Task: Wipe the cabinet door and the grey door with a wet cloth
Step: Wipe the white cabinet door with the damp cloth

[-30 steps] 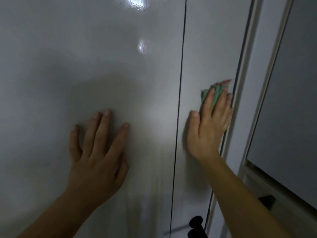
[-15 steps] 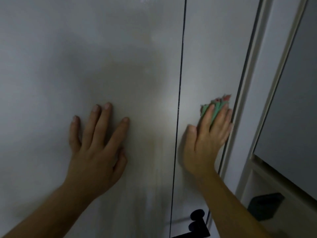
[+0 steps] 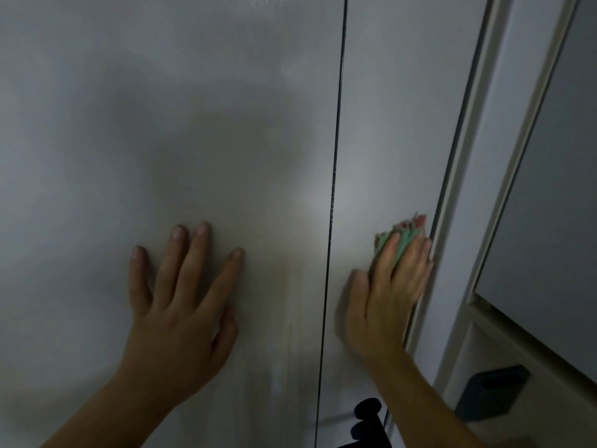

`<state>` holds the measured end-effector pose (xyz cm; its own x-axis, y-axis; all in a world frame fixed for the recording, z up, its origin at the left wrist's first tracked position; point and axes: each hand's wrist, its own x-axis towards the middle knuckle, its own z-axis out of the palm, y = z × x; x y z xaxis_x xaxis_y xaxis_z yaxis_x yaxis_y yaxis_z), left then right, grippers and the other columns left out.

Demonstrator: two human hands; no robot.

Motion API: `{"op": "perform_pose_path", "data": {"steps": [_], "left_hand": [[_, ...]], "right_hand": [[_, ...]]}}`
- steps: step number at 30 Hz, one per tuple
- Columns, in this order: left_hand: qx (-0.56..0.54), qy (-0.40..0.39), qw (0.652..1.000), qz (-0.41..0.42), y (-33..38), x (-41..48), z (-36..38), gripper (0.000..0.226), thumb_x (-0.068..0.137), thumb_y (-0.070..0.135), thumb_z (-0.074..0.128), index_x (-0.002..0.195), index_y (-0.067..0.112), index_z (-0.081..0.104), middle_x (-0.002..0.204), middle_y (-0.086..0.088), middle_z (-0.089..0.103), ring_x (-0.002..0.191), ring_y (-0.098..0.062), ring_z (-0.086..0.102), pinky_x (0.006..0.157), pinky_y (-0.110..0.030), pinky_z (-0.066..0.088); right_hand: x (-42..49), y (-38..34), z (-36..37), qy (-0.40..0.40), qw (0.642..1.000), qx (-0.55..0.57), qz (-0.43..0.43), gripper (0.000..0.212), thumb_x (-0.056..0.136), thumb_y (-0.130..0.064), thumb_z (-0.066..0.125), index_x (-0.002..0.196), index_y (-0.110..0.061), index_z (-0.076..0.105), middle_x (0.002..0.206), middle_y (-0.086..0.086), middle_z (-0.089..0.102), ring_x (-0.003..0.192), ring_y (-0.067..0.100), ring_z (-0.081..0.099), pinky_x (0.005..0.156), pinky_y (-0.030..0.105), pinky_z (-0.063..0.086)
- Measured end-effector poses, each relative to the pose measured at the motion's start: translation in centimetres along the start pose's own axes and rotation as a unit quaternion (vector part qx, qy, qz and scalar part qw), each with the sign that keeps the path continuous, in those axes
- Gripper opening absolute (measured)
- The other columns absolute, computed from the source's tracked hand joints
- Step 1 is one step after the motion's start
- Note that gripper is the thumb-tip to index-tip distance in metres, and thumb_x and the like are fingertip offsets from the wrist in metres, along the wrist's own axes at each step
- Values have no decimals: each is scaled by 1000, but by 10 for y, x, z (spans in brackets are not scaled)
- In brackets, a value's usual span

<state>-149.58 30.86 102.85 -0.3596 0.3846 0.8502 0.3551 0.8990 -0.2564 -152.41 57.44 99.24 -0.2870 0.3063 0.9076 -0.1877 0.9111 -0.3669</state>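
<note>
Left hand [image 3: 181, 305]: I have it flat on the wide cabinet door [image 3: 161, 124], fingers spread.
Right hand [image 3: 384, 302]: presses the green cloth [image 3: 395, 242] against the narrow door [image 3: 387, 124].

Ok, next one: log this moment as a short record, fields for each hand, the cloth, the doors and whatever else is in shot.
left hand: flat, fingers spread, pressed on the left door panel
right hand: blurred, straight fingers pressing the cloth on the right door panel, by its right edge
cloth: green, bunched, poking past the fingertips
seam: dark vertical line between the hands
other: black handle at bottom; dark object lower right, unclear
</note>
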Motion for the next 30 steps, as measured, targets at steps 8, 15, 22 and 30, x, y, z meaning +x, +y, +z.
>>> {"op": "perform_pose_path", "data": {"steps": [8,15,22,30], "left_hand": [[0,2,1000,6,-3,0,2,67,84,31,52,149,14,51,165,-24,24,153,-43,21,118,-71,13],[-16,-2,1000,1,-15,-19,-10,68,83,30,55,148,12,52,164,-25,25,154,-39,24,119,-69,13],[6,-16,999,-36,-65,-64,-23,69,83,31,58,148,11,52,165,-26,24,154,-40,24,120,-68,12],[10,-32,999,-22,-92,-102,-12,76,79,29,63,151,12,48,166,-24,22,153,-42,24,118,-71,17]], "right_hand": [[18,-11,-3,13,1000,-1,0,64,107,-36,23,157,3,17,165,26,9,155,41,5,124,59,2],[16,-36,3,17,1000,9,20,64,105,-33,26,158,2,16,165,27,8,154,43,5,122,63,4],[10,-116,25,42,998,22,40,65,105,-38,26,158,-2,20,165,27,12,154,44,8,123,61,5],[-43,-155,41,-61,960,-39,-270,60,103,-39,32,158,-16,21,166,6,8,156,35,5,124,57,6]]}}
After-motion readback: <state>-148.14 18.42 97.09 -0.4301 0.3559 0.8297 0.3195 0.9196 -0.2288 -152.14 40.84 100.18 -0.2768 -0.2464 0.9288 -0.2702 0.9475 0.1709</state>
